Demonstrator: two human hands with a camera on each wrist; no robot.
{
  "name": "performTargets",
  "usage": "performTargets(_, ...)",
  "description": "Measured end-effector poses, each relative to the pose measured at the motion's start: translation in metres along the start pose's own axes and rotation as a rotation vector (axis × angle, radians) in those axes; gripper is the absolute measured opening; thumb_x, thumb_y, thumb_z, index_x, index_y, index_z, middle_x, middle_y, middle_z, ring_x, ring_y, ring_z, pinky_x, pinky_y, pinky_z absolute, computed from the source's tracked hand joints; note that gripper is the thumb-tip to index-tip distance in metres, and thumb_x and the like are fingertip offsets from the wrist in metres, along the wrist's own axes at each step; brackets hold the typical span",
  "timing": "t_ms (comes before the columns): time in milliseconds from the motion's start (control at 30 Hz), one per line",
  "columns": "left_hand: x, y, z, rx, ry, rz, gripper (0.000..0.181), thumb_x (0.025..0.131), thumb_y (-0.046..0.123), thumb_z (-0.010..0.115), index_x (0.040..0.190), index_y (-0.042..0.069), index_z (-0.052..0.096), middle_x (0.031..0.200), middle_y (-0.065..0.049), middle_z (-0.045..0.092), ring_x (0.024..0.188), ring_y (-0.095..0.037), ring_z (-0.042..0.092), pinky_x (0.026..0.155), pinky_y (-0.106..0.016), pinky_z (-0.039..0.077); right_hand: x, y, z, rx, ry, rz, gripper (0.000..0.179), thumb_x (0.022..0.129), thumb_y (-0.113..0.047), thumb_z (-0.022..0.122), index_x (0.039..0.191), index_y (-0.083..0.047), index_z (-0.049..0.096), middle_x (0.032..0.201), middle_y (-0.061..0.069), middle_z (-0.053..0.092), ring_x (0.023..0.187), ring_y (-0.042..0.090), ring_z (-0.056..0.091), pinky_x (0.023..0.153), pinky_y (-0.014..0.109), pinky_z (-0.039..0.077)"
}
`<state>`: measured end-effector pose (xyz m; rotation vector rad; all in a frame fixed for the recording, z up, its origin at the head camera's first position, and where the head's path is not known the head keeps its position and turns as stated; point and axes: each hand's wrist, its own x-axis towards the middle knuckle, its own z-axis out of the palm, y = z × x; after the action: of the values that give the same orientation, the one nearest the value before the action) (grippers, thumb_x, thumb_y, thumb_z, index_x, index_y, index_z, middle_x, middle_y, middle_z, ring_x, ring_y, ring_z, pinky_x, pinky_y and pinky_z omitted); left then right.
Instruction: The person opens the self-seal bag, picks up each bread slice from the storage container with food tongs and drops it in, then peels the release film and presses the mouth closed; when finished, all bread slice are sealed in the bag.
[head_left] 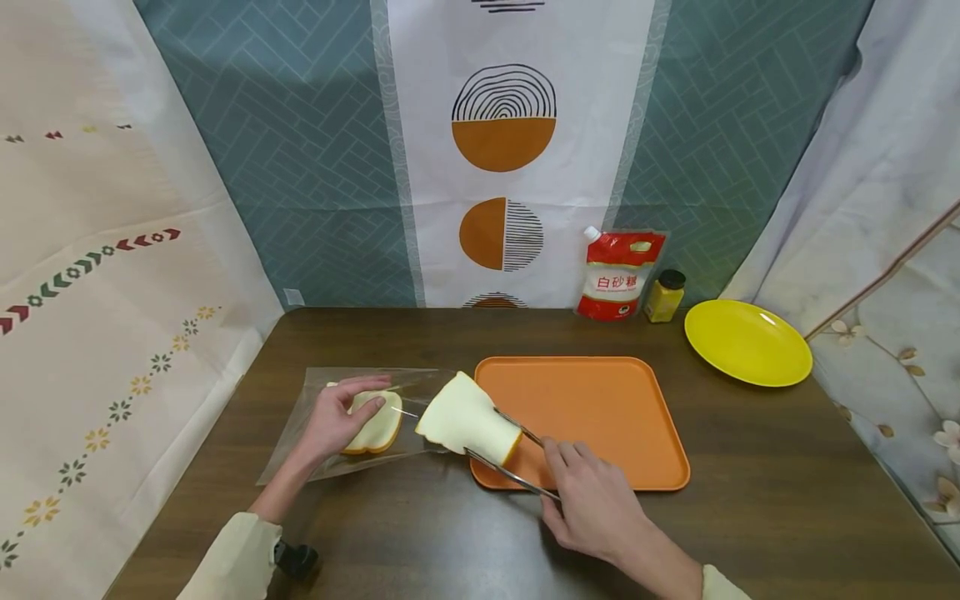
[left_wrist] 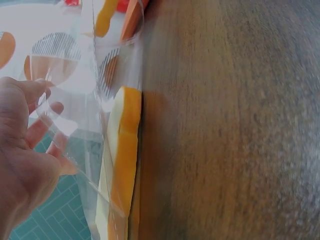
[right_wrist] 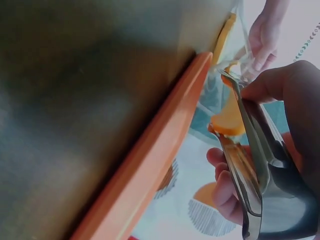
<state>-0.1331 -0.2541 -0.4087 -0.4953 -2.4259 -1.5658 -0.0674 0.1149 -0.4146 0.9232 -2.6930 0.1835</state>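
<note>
A clear plastic bag lies on the table at left, a slice of bread inside it. My left hand holds the bag's upper film, lifting it above that slice; in the left wrist view its fingers show at the film. My right hand grips metal tongs, also seen close in the right wrist view. Between the tongs' tips is a second bread slice, bent into a curve. This slice spans from the bag's mouth to the left edge of the orange tray.
Beyond the tray, a red and white pouch stands against the wall cloth beside a small yellow bottle with a black lid. A yellow plate lies at the back right. Patterned cloths hang at both sides.
</note>
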Motion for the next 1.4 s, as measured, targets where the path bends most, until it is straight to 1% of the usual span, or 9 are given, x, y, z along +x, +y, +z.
performTargets(167, 0.000, 0.000, 0.001, 0.014, -0.005, -0.010, 0.024, 0.088, -0.012, 0.067, 0.112, -0.013, 0.068, 0.123, -0.027, 0.064, 0.122, -0.043, 0.054, 0.106, -0.048, 0.034, 0.010, 0.003, -0.003, -0.017, -0.015, -0.053, 0.055, 0.081, -0.033, 0.073, 0.124, 0.001, 0.063, 0.091, 0.005, 0.062, 0.070, 0.017, 0.052, 0.041, 0.025, 0.035)
performTargets(300, -0.001, 0.001, 0.001, 0.025, -0.005, -0.015, 0.024, 0.089, -0.012, 0.068, 0.113, -0.012, 0.069, 0.123, -0.026, 0.065, 0.123, -0.042, 0.054, 0.106, -0.040, 0.036, 0.018, 0.005, -0.005, -0.012, -0.040, -0.076, 0.053, 0.081, -0.034, 0.073, 0.123, -0.002, 0.063, 0.090, 0.004, 0.062, 0.072, 0.019, 0.054, 0.041, 0.027, 0.036)
performTargets(367, -0.001, 0.001, 0.001, 0.031, -0.003, -0.017, 0.024, 0.089, -0.012, 0.068, 0.112, -0.011, 0.069, 0.123, -0.025, 0.065, 0.123, -0.041, 0.054, 0.106, -0.040, 0.036, 0.022, 0.006, -0.006, -0.010, -0.051, -0.087, 0.053, 0.082, -0.034, 0.073, 0.123, -0.002, 0.063, 0.092, 0.004, 0.063, 0.073, 0.019, 0.055, 0.041, 0.027, 0.036)
performTargets(500, -0.001, 0.000, 0.001, 0.038, -0.003, -0.018, 0.024, 0.088, -0.012, 0.068, 0.112, -0.010, 0.070, 0.122, -0.025, 0.065, 0.123, -0.041, 0.054, 0.105, -0.058, 0.035, 0.031, 0.007, -0.009, -0.007, -0.072, -0.108, 0.053, 0.083, -0.034, 0.073, 0.124, -0.002, 0.063, 0.094, 0.005, 0.064, 0.075, 0.020, 0.056, 0.042, 0.028, 0.039)
performTargets(600, -0.001, 0.000, 0.001, 0.034, -0.003, -0.021, 0.024, 0.088, -0.012, 0.068, 0.112, -0.011, 0.069, 0.122, -0.026, 0.065, 0.123, -0.042, 0.053, 0.103, -0.064, 0.033, 0.038, 0.008, -0.010, 0.007, -0.093, -0.116, 0.053, 0.083, -0.034, 0.073, 0.124, -0.003, 0.062, 0.095, 0.005, 0.065, 0.077, 0.021, 0.057, 0.042, 0.029, 0.040)
performTargets(800, -0.001, -0.001, 0.002, 0.043, -0.002, -0.015, 0.023, 0.088, -0.012, 0.068, 0.110, -0.009, 0.070, 0.122, -0.027, 0.065, 0.121, -0.046, 0.052, 0.102, -0.067, 0.033, 0.052, 0.006, -0.007, 0.005, -0.117, -0.143, 0.052, 0.084, -0.035, 0.072, 0.122, -0.002, 0.061, 0.095, 0.005, 0.065, 0.079, 0.022, 0.058, 0.044, 0.031, 0.042)
performTargets(967, -0.001, -0.023, 0.003, 0.049, 0.010, -0.001, 0.023, 0.088, -0.012, 0.068, 0.111, -0.008, 0.071, 0.123, -0.024, 0.066, 0.122, -0.043, 0.053, 0.101, -0.067, 0.033, 0.066, 0.004, -0.003, -0.007, -0.141, -0.179, 0.051, 0.086, -0.036, 0.071, 0.122, -0.002, 0.061, 0.097, 0.006, 0.065, 0.082, 0.023, 0.059, 0.047, 0.033, 0.047)
performTargets(1100, -0.001, -0.038, 0.003, 0.061, 0.016, 0.005, 0.024, 0.088, -0.007, 0.071, 0.112, -0.005, 0.072, 0.123, -0.016, 0.068, 0.122, -0.037, 0.055, 0.099, -0.060, 0.037, 0.077, 0.002, -0.001, 0.002, -0.167, -0.184, 0.054, 0.088, -0.038, 0.069, 0.127, -0.001, 0.061, 0.106, 0.009, 0.068, 0.087, 0.025, 0.060, 0.052, 0.035, 0.050)
performTargets(1400, 0.000, -0.039, 0.001, 0.080, 0.005, -0.023, 0.024, 0.089, -0.002, 0.073, 0.113, -0.002, 0.073, 0.124, -0.013, 0.068, 0.123, -0.036, 0.053, 0.100, -0.069, 0.033, 0.097, -0.003, 0.006, -0.014, -0.227, -0.201, 0.056, 0.091, -0.041, 0.067, 0.131, -0.002, 0.059, 0.111, 0.008, 0.067, 0.088, 0.025, 0.058, 0.056, 0.034, 0.050)
